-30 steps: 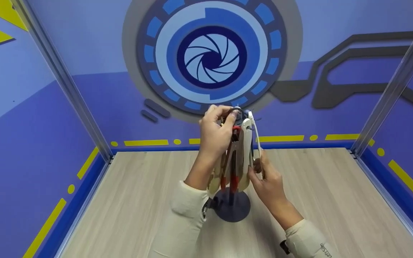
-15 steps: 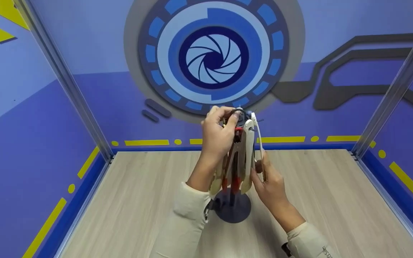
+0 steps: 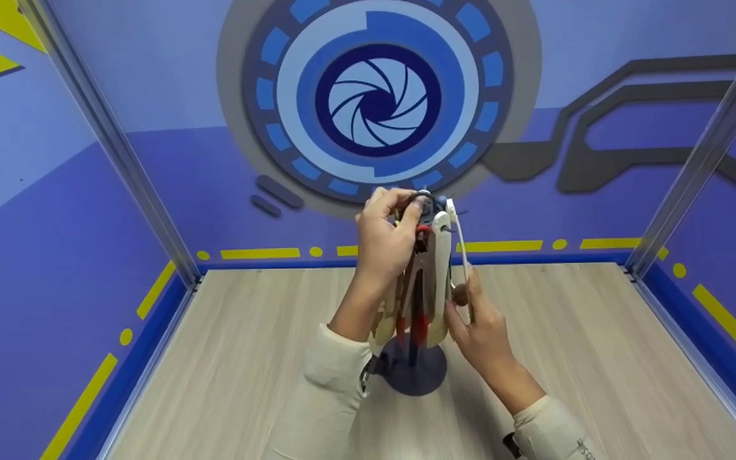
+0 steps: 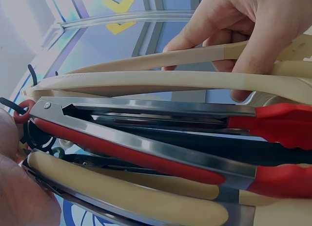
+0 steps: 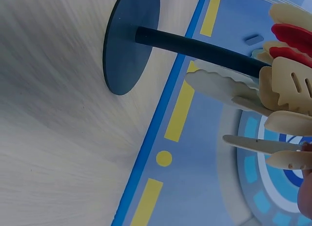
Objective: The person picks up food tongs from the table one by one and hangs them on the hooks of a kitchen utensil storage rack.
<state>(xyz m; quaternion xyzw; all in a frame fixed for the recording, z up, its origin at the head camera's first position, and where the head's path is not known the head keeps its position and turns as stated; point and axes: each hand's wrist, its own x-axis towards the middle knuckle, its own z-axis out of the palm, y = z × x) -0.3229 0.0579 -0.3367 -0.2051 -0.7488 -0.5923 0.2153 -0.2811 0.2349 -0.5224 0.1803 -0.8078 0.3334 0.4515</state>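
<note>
A dark utensil stand (image 3: 429, 374) with a round base rises from the table, hung with several kitchen utensils. At its top my left hand (image 3: 384, 239) grips the dark head, thumb and fingers bent around it. On the right side my right hand (image 3: 486, 326) pinches a cream-handled utensil (image 3: 461, 243) low down; its upper end is close by a hook. Red-tipped tongs (image 4: 282, 126) hang in the middle, beside a cream handle (image 4: 146, 81). Below the hand-held utensil's side, a cream slotted spatula (image 5: 282, 77) shows in the right wrist view.
A wood-grain table (image 3: 246, 358) lies under the stand. Blue-purple printed panels (image 3: 170, 191) close in the back and sides, with metal posts (image 3: 119, 140) at the corners. Other cream utensils and a wavy-edged blade (image 5: 214, 87) hang closely together around the stand.
The cream-handled utensil's upper end has shifted very slightly right along with my right hand. My left hand keeps its place on the stand's top.
</note>
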